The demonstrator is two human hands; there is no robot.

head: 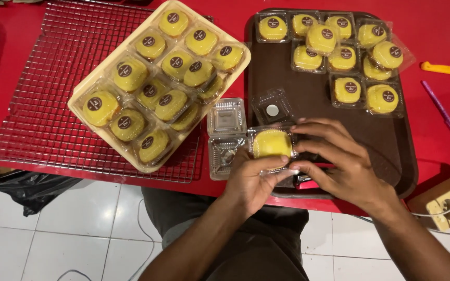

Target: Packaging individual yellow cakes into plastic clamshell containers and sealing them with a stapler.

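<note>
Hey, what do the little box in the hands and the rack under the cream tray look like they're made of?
Box: thin clear plastic, glossy, the yellow cake shows through. Rack: likely steel wire, a shiny silver grid.

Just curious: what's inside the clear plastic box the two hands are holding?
A round yellow cake sits inside the clear box, held by the left hand and right hand. Fingers cover the box's near edge, so its underside and clasp are hidden.

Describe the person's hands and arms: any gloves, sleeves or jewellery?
Both hands are bare: the left hand and right hand wear no gloves, rings or watch. The forearms are bare too, with no sleeves in view.
</note>
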